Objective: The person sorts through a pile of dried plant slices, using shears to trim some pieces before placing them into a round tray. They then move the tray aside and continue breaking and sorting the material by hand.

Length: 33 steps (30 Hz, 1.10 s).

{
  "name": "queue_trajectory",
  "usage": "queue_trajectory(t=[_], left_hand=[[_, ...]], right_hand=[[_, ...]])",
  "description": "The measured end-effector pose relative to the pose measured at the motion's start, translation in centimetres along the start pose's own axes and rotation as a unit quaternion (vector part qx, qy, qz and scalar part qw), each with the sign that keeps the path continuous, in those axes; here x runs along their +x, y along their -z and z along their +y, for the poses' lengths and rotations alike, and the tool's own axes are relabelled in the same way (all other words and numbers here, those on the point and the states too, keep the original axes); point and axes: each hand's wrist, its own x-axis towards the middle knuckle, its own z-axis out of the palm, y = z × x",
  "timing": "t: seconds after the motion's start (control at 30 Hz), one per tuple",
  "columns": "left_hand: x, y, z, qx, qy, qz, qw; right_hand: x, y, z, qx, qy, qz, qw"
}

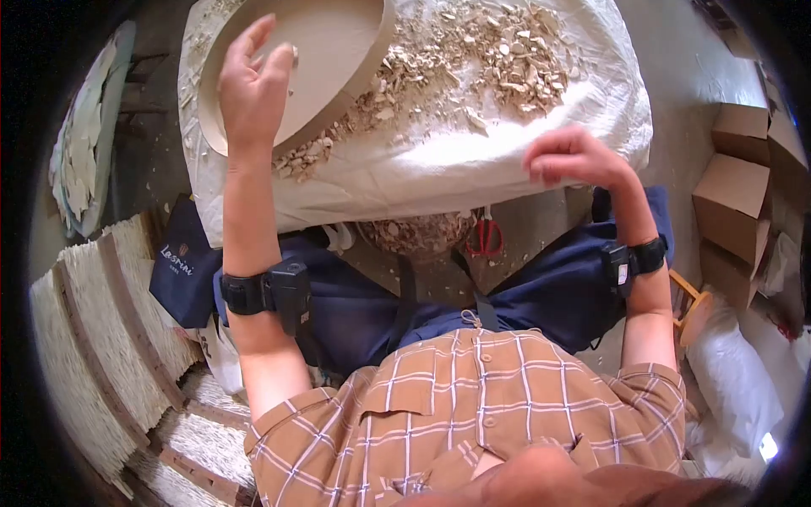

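My left hand (256, 89) is raised over the round, shallow, pale tray (378, 63) at the table's far left. Its fingers and thumb are apart, and a small pale bit shows by the thumb tip. A tiny speck appears in front of the tray just below it. Above the near right edge of the cloth is my right hand (573, 158), with its fingers curled in. Whether anything lies inside those fingers is hidden. A heap of broken, pale dried chips (525, 72) lies on the cloth between the hands, spreading left to the tray's rim.
A white cloth (363, 198) covers the table. Beneath its near edge are a container of brownish pieces (418, 235) and red-handled scissors (486, 237). Slatted racks with whitish strips (93, 329) stand left, beside a dark bag (182, 262). Cardboard boxes (733, 194) are stacked right.
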Motion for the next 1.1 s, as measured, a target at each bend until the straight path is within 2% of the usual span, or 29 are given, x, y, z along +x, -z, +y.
queue_trajectory(t=[0.07, 0.13, 0.2, 0.27, 0.3, 0.33, 0.37, 0.4, 0.47, 0.5, 0.57, 0.6, 0.67, 0.7, 0.73, 0.8, 0.9, 0.93, 1.0, 1.1], left_hand=[[-0.9, 0.5, 2.8, -0.23, -0.056, -0.007, 0.972], [-1.8, 0.1, 4.3, -0.271, -0.086, -0.048, 0.957], [-2.5, -0.6, 5.2, -0.317, -0.116, -0.088, 0.937], [-3.5, -1.7, 5.3, -0.324, -0.081, -0.191, 0.923], [-3.9, -2.1, 5.6, -0.324, -0.084, -0.19, 0.923], [-4.2, -2.5, 5.8, -0.313, -0.07, -0.223, 0.921], [-4.4, -2.8, 5.9, -0.299, -0.055, -0.253, 0.918], [-4.4, -2.9, 6.0, -0.295, -0.061, -0.246, 0.921], [-4.3, -3.3, 6.5, -0.287, -0.083, -0.263, 0.917], [-4.2, -3.4, 6.6, -0.288, -0.08, -0.265, 0.917], [-4.3, -3.5, 6.5, -0.261, -0.07, -0.269, 0.925], [-4.2, -3.6, 6.3, -0.24, -0.05, -0.279, 0.928], [-4.5, -4.4, 6.0, -0.224, -0.049, -0.285, 0.931], [-4.7, -4.8, 5.8, -0.175, -0.06, -0.291, 0.939], [-4.9, -5.3, 5.4, -0.126, -0.072, -0.293, 0.945], [-5.8, -6.6, 4.7, -0.074, -0.068, -0.312, 0.945], [-7.3, -9.1, 3.8, -0.04, -0.192, -0.323, 0.926], [-7.5, -9.7, 4.1, -0.037, -0.197, -0.321, 0.925], [-8.1, -11.0, 4.9, 0.037, -0.267, -0.274, 0.923], [-8.5, -12.6, 5.0, 0.095, -0.289, -0.28, 0.911]], right_hand=[[-0.3, -2.5, 1.9, 0.034, -0.051, -0.103, 0.993], [0.3, -6.4, 4.7, 0.037, -0.118, -0.189, 0.974], [2.3, -10.3, 11.1, -0.176, -0.096, -0.249, 0.947], [4.0, -13.2, 16.1, -0.409, -0.191, -0.18, 0.874], [5.1, -14.2, 20.7, -0.411, -0.191, -0.177, 0.873], [6.2, -14.6, 26.0, -0.39, -0.2, -0.144, 0.887], [7.3, -14.2, 28.6, -0.369, -0.206, -0.111, 0.899], [7.6, -14.1, 28.6, -0.377, -0.199, -0.108, 0.898], [6.4, -15.9, 28.5, -0.372, -0.173, 0.127, 0.903], [6.1, -16.3, 27.6, -0.375, -0.166, 0.131, 0.903], [6.4, -16.2, 23.9, -0.343, -0.248, 0.205, 0.883], [6.9, -15.6, 24.3, -0.338, -0.242, 0.209, 0.885], [6.6, -15.2, 26.8, -0.204, -0.312, 0.163, 0.913], [7.0, -15.4, 27.3, -0.197, -0.349, 0.169, 0.9], [7.3, -15.8, 27.7, -0.194, -0.348, 0.17, 0.902], [7.0, -16.9, 28.3, -0.147, -0.358, 0.304, 0.871], [7.9, -18.8, 31.3, -0.172, -0.31, 0.333, 0.874], [8.1, -19.0, 30.8, -0.17, -0.306, 0.337, 0.874], [8.1, -19.6, 29.8, -0.198, -0.321, 0.387, 0.841], [7.2, -19.1, 28.7, -0.221, -0.294, 0.38, 0.849]])
